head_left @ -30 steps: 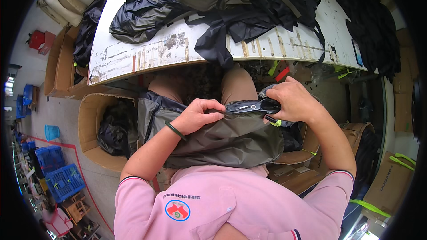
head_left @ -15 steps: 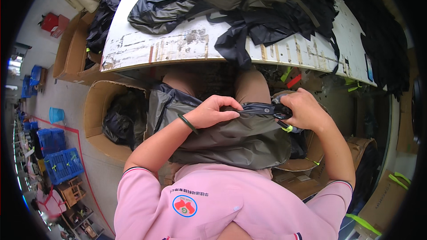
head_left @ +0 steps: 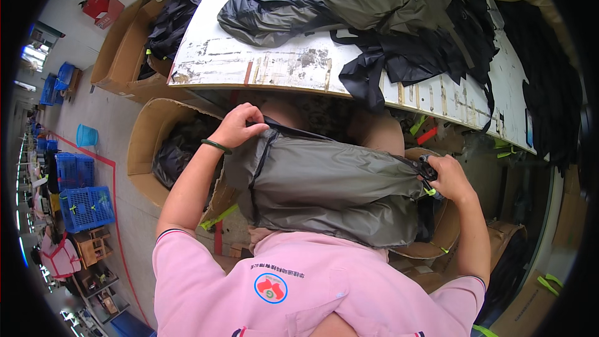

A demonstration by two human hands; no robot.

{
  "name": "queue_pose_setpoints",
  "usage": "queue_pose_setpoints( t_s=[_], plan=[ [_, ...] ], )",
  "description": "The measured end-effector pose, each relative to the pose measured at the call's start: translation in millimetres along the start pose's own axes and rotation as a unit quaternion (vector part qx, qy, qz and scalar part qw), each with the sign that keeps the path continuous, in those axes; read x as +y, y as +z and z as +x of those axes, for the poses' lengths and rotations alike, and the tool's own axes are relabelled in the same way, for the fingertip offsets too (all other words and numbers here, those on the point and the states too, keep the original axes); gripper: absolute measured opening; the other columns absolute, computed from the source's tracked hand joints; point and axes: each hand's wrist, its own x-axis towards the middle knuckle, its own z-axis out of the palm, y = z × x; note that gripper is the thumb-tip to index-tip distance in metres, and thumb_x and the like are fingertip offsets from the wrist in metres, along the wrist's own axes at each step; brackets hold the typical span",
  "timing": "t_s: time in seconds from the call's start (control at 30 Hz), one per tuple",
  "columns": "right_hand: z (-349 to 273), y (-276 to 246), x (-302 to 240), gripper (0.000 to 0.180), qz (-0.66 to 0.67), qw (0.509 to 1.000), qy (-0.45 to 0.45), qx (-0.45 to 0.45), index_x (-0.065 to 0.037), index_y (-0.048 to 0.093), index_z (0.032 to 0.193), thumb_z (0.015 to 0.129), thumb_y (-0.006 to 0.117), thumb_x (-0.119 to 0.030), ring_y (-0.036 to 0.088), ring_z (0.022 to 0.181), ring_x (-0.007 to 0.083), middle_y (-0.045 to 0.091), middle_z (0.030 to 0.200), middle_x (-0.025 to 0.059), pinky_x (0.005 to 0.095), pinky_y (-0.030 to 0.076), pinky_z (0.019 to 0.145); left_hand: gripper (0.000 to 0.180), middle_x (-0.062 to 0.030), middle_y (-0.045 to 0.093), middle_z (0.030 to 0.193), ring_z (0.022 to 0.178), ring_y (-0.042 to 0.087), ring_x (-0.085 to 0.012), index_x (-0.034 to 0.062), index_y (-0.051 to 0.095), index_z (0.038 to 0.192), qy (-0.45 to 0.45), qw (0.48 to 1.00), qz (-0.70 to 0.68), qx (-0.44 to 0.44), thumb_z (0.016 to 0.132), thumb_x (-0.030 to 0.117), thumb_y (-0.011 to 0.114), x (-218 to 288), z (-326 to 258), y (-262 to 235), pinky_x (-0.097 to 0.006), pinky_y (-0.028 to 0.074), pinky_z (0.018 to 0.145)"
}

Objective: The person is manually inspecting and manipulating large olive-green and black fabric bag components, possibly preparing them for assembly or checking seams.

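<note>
A shiny grey-green fabric bag (head_left: 331, 181) with black seams lies across my lap, its dark top edge stretched between my hands. My left hand (head_left: 242, 123) is closed on the upper left end of that edge, thumb against the bent fingers. At the opposite end my right hand (head_left: 446, 176) is closed around the gathered fabric and a black piece (head_left: 427, 172), partly hidden by the fingers, whose kind I cannot make out. A bit of neon yellow shows just below it.
Beyond my knees stands a worn white table (head_left: 274, 65) piled with grey-green and black fabric (head_left: 368, 0). An open cardboard box (head_left: 146, 143) holding dark fabric sits at my left. More cardboard (head_left: 505, 243) lies at right. Blue crates (head_left: 87, 206) stand on the floor farther left.
My left hand has slid from the middle of the top edge to its left end. The right hand has moved right and slightly down, and the bag now lies stretched out flatter.
</note>
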Motion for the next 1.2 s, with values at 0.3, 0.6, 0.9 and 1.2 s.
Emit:
queue_pose_setpoints(
  t_s=[0.3,0.6,0.9,1.2],
  plan=[
    [2,11,1,0.031,0.015,0.999,0.050,-0.013,-0.005,0.058,0.079,0.075,0.079,-0.027,0.060,0.078,0.0413,0.064,0.076,0.0168,0.0476,0.048,0.073,0.033,-0.0112,0.059,0.087,0.085,0.058,-0.0268,0.0041,0.056,0.082,-0.020,0.988,0.071,-0.138,0.077,0.027,0.080,-1,-5,14,-0.037,0.048,0.076],
    [34,-14,-45,0.044,0.082,0.991,0.064,0.083,-0.003,0.057,0.078,0.064,0.087,-0.033,0.057,0.067,0.0367,0.060,0.070,0.0149,0.0436,0.045,0.062,0.017,0.0056,0.055,0.085,0.076,0.048,-0.0020,0.0072,0.056,0.092,-0.043,0.891,-0.451,0.037,0.085,-0.001,0.069,24,-61,-1,-0.019,0.040,0.070],
    [117,29,-173,0.051,-0.005,0.975,-0.172,0.142,-0.008,0.059,0.082,0.064,0.083,-0.050,0.061,0.078,0.0264,0.061,0.078,0.0070,0.0388,0.039,0.072,0.024,0.0025,0.067,0.094,0.086,0.059,-0.0046,0.0050,0.072,0.105,-0.113,0.838,-0.532,0.054,0.082,0.000,0.071,23,-84,8,-0.020,0.047,0.080],
    [142,42,-193,0.054,-0.059,0.979,-0.172,0.089,-0.008,0.063,0.088,0.067,0.080,-0.055,0.063,0.084,0.0248,0.063,0.084,0.0076,0.0398,0.039,0.076,0.020,-0.0011,0.070,0.095,0.087,0.063,-0.0080,0.0017,0.071,0.102,-0.119,0.798,-0.588,0.052,0.082,0.002,0.072,13,-85,16,-0.024,0.048,0.084]
  ],
)
